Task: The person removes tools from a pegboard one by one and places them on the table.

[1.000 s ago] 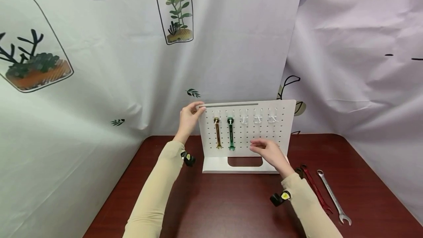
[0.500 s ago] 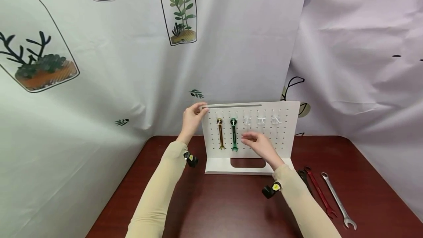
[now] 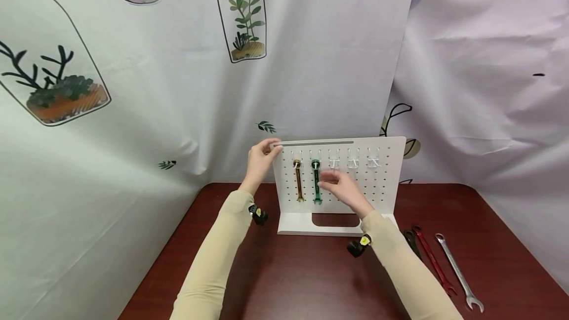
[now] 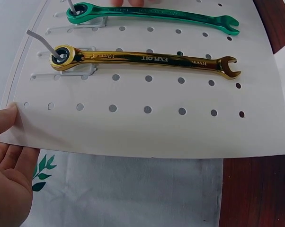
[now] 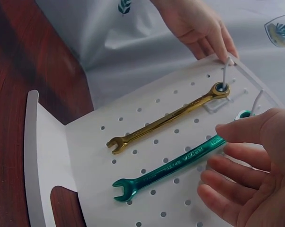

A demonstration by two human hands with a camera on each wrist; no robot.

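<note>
My left hand pinches the upper left corner of the white pegboard, thumb in front and fingers behind. A gold wrench hangs by its ring end on the leftmost hook. Beside it hangs a green wrench, also by its ring end. My right hand is at the green wrench with relaxed fingers. In the right wrist view the thumb overlaps the wrench near its ring end; whether it touches is unclear. The other fingers lie just to the side, loosely bent.
Several white hooks carry nothing, such as the far right hook. On the dark red table, to the right of the board, lie a black wrench, a red wrench and a silver wrench. A printed cloth hangs behind.
My right hand has moved left and up across the board to the green wrench. The left hand keeps its hold on the corner. The view has shifted slightly.
</note>
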